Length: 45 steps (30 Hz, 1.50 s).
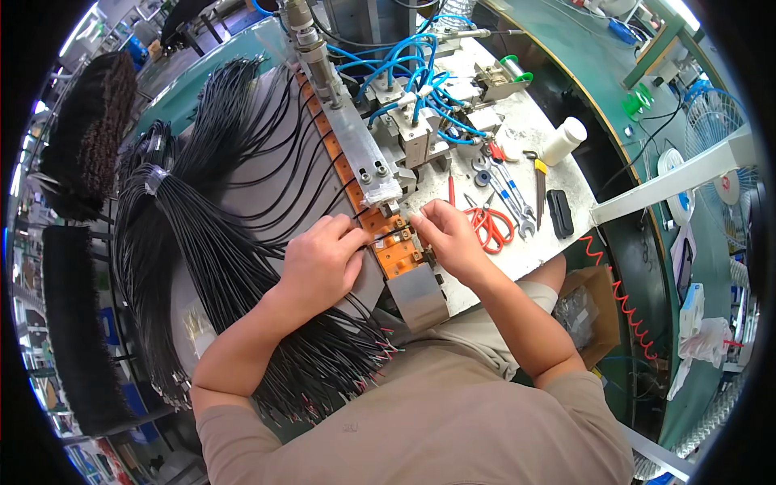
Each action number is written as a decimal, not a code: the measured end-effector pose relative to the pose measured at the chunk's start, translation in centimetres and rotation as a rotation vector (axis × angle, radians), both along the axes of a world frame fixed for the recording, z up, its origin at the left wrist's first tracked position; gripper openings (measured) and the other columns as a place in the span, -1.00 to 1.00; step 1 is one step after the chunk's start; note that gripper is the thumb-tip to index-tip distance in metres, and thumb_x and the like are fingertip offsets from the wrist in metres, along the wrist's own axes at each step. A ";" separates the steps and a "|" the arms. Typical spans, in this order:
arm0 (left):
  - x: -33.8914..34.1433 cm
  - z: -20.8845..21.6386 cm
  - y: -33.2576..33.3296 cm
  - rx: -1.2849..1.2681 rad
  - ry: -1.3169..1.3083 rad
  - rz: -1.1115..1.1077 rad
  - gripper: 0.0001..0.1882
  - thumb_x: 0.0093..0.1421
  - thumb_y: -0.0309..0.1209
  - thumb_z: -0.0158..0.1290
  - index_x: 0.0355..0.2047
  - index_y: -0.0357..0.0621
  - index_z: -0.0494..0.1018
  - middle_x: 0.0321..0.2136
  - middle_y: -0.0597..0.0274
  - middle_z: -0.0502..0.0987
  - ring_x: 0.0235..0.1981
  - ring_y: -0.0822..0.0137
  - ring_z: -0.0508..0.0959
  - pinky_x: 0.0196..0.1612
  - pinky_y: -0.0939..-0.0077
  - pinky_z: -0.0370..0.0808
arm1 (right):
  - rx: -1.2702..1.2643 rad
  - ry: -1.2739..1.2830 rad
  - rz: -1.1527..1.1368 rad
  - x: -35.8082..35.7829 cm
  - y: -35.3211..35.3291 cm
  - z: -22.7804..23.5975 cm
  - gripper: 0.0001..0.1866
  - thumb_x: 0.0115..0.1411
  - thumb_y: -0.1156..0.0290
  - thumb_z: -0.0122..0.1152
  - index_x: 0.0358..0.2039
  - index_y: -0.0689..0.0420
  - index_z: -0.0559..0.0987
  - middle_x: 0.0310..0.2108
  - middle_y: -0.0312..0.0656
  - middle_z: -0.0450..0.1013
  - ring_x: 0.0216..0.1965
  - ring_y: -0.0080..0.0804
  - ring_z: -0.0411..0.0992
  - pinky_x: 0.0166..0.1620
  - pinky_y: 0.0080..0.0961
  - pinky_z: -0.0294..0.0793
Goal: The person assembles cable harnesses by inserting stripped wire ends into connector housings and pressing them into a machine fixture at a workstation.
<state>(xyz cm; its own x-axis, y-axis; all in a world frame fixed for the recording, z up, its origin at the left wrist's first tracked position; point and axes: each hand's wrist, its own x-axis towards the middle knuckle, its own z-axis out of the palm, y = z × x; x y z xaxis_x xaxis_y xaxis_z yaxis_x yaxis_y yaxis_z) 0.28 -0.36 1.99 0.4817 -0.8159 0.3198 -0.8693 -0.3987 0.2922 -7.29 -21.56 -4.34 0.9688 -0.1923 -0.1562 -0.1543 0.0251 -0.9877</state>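
A long orange rail with small brass-coloured fittings runs under a metal machine arm. Over its near end, a thin black cable spans the gap between my hands. My left hand pinches the cable at the rail's left side. On the right side, my right hand has thumb and forefinger closed at the cable's other end; its tip is hidden by the fingers. Several more black cables lead from the rail into a large tied bundle at the left. A grey metal block caps the rail's near end.
Right of the rail lie red-handled scissors, wrenches, a yellow-handled tool and a black case. A white bottle stands behind them. Blue air hoses crowd the machine. A cardboard box sits low at right.
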 end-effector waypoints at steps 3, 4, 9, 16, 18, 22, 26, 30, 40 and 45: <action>0.2 -0.7 0.3 0.045 0.030 -0.007 -0.82 0.03 -0.50 0.17 -0.30 -0.10 0.55 -0.46 0.20 0.51 -0.38 0.15 0.52 -0.34 0.29 0.48 | 0.021 0.024 -0.006 0.0 0.2 -0.3 -0.79 0.38 0.33 0.11 -0.32 0.20 0.42 -0.53 -0.39 0.36 -0.49 -0.70 0.27 -0.42 -0.66 0.26; 0.2 -0.8 0.4 0.067 0.046 -0.012 -0.82 0.02 -0.51 0.18 -0.31 -0.11 0.54 -0.45 0.18 0.51 -0.37 0.13 0.52 -0.31 0.28 0.48 | 0.040 0.019 -0.031 -0.1 0.4 -0.7 -0.79 0.38 0.33 0.11 -0.32 0.20 0.42 -0.53 -0.39 0.36 -0.49 -0.70 0.28 -0.42 -0.66 0.27; 0.0 -0.7 0.3 0.159 -0.027 -0.032 -0.81 0.02 -0.51 0.18 -0.29 -0.13 0.54 -0.42 0.18 0.52 -0.36 0.14 0.53 -0.32 0.28 0.47 | -0.268 -0.023 -0.078 -0.2 0.7 -1.4 -0.79 0.38 0.32 0.11 -0.32 0.20 0.43 -0.53 -0.38 0.35 -0.46 -0.71 0.30 -0.38 -0.67 0.28; 0.1 0.0 0.0 -0.088 -0.056 -0.083 -0.81 0.05 -0.47 0.19 -0.27 -0.10 0.59 -0.44 0.24 0.56 -0.41 0.20 0.54 -0.36 0.36 0.43 | -0.126 0.002 -0.121 -1.0 -0.1 0.2 -0.81 0.36 0.36 0.13 -0.32 0.20 0.43 -0.60 -0.41 0.31 -0.56 -0.72 0.27 -0.49 -0.66 0.26; 0.0 -0.1 0.0 -0.133 0.070 -0.066 -0.81 0.08 -0.47 0.19 -0.25 -0.12 0.59 -0.44 0.22 0.57 -0.44 0.22 0.54 -0.38 0.38 0.44 | -0.094 -0.009 -0.157 -2.6 0.6 1.7 -0.82 0.36 0.37 0.14 -0.32 0.21 0.43 -0.61 -0.42 0.31 -0.59 -0.73 0.26 -0.52 -0.65 0.25; -0.5 -0.3 0.1 -0.227 0.429 -0.025 -0.80 0.15 -0.46 0.20 -0.20 -0.17 0.58 -0.44 0.16 0.61 -0.54 0.29 0.56 -0.44 0.47 0.44 | -0.410 -0.367 -0.105 -4.7 2.8 3.0 -0.89 0.28 0.46 0.21 -0.28 0.21 0.48 -0.64 -0.35 0.37 -0.67 -0.60 0.30 -0.58 -0.62 0.22; -0.5 -1.0 0.1 -0.257 0.600 0.005 -0.80 0.20 -0.46 0.19 -0.16 -0.21 0.57 -0.45 0.12 0.62 -0.60 0.36 0.55 -0.48 0.54 0.45 | -0.754 -0.604 -0.121 -3.9 3.1 2.3 -0.89 0.23 0.50 0.25 -0.25 0.21 0.53 -0.62 -0.29 0.45 -0.64 -0.50 0.37 -0.48 -0.55 0.28; -0.6 -0.7 -0.1 -0.238 0.539 -0.020 -0.81 0.20 -0.51 0.17 -0.17 -0.25 0.57 -0.43 0.13 0.63 -0.53 0.43 0.58 -0.42 0.58 0.49 | -0.736 -0.559 -0.095 -3.5 3.1 2.4 -0.87 0.20 0.51 0.27 -0.24 0.20 0.56 -0.61 -0.31 0.50 -0.61 -0.47 0.40 -0.33 -0.49 0.30; -0.6 -0.7 -0.1 -0.267 0.747 -0.012 -0.83 0.18 -0.51 0.20 -0.21 -0.28 0.58 -0.42 0.13 0.64 -0.46 0.48 0.59 -0.37 0.59 0.51 | -0.585 -0.473 -0.042 -3.5 3.4 2.4 -0.87 0.23 0.50 0.23 -0.21 0.19 0.57 -0.62 -0.36 0.55 -0.60 -0.54 0.44 -0.18 -0.52 0.27; -0.3 -0.7 0.0 -0.270 0.790 0.010 -0.83 0.18 -0.51 0.21 -0.21 -0.27 0.59 -0.40 0.13 0.64 -0.43 0.47 0.59 -0.34 0.60 0.51 | -0.583 -0.458 -0.036 -3.3 3.6 2.8 -0.86 0.26 0.50 0.21 -0.18 0.21 0.55 -0.62 -0.35 0.55 -0.60 -0.57 0.46 -0.16 -0.54 0.28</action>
<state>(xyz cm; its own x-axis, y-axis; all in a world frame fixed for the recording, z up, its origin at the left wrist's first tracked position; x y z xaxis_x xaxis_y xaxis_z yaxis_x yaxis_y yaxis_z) 0.00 -0.41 1.29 0.6536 -0.7537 0.0690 -0.3651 -0.2341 0.9010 -10.63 -17.95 -1.54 0.9040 -0.1533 0.3992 0.2675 -0.5255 -0.8076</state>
